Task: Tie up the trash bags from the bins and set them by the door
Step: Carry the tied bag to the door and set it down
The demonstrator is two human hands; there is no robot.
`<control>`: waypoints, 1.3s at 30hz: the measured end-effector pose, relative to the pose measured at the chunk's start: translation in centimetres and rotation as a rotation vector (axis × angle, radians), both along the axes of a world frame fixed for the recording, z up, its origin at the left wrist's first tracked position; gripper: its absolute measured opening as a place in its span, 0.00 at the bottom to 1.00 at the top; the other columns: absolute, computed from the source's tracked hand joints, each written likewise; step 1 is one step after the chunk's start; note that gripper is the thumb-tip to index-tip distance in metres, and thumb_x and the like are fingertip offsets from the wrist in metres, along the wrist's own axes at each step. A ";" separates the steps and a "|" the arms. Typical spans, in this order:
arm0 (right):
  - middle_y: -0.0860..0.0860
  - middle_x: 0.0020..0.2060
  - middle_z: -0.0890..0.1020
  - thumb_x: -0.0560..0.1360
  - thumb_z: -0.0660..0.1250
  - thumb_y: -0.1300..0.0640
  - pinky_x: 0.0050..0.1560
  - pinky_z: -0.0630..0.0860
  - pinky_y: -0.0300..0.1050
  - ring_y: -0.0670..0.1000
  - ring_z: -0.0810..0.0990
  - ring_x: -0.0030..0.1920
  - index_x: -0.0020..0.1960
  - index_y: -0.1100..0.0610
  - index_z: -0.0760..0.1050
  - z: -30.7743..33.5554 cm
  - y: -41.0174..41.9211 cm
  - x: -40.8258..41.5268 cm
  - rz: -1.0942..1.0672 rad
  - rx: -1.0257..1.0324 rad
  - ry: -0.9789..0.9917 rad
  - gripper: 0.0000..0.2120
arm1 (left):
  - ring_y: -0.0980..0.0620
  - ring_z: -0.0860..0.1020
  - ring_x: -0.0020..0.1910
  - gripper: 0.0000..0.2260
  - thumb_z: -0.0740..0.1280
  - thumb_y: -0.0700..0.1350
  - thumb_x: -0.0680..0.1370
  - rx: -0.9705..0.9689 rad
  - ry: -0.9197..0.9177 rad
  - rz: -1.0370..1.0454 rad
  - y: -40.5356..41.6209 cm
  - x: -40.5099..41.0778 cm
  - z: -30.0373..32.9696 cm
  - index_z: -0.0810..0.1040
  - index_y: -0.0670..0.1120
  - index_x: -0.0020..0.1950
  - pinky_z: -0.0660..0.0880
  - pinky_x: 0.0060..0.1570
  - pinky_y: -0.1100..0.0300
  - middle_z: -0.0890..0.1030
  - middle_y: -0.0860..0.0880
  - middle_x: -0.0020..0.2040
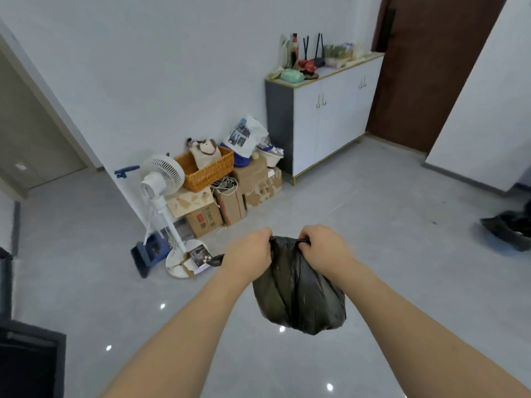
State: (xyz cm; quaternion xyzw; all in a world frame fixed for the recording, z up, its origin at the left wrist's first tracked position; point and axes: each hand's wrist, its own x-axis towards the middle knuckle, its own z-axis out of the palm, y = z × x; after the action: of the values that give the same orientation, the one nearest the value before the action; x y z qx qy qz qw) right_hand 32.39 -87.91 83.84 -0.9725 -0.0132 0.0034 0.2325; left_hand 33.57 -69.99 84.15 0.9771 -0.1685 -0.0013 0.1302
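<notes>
Two hands gripping: I am watching left hand (249, 255) and right hand (323, 248) clenching the neck of the black trash bag (298, 294) | bag hanging lower centre of frame | brown door (425, 76) standing upper right.

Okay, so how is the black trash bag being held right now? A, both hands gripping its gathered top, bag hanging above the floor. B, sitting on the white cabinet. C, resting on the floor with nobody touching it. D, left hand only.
A: the left hand and the right hand both clutch the bunched top of the black trash bag, which hangs above the grey floor.
</notes>
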 end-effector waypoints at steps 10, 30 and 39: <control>0.49 0.48 0.81 0.75 0.64 0.52 0.48 0.74 0.46 0.53 0.78 0.50 0.47 0.51 0.76 0.0 -14.8 17.1 -0.159 0.091 -0.003 0.04 | 0.45 0.77 0.40 0.06 0.56 0.46 0.80 0.006 -0.008 -0.201 -13.9 20.4 0.3 0.72 0.47 0.49 0.69 0.34 0.54 0.79 0.47 0.42; 0.52 0.51 0.81 0.76 0.63 0.52 0.51 0.75 0.48 0.55 0.78 0.53 0.50 0.52 0.76 1.0 -58.2 54.2 -0.270 0.140 -0.002 0.06 | 0.45 0.76 0.40 0.05 0.56 0.46 0.79 -0.066 0.012 -0.233 -58.2 60.0 0.8 0.69 0.50 0.46 0.72 0.37 0.53 0.79 0.49 0.41; 0.49 0.47 0.81 0.76 0.63 0.52 0.45 0.73 0.45 0.52 0.78 0.48 0.45 0.49 0.73 -1.6 -77.7 72.0 -0.380 0.138 0.042 0.02 | 0.45 0.76 0.39 0.07 0.56 0.45 0.80 -0.090 0.069 -0.358 -78.1 79.0 -2.0 0.72 0.46 0.48 0.72 0.35 0.54 0.79 0.47 0.41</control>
State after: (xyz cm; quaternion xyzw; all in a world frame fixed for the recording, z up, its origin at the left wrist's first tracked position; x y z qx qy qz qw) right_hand 104.38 -165.56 82.24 -0.9390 0.1749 -0.0213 0.2953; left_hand 112.61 -148.07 82.19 0.9240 -0.3350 -0.0504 0.1772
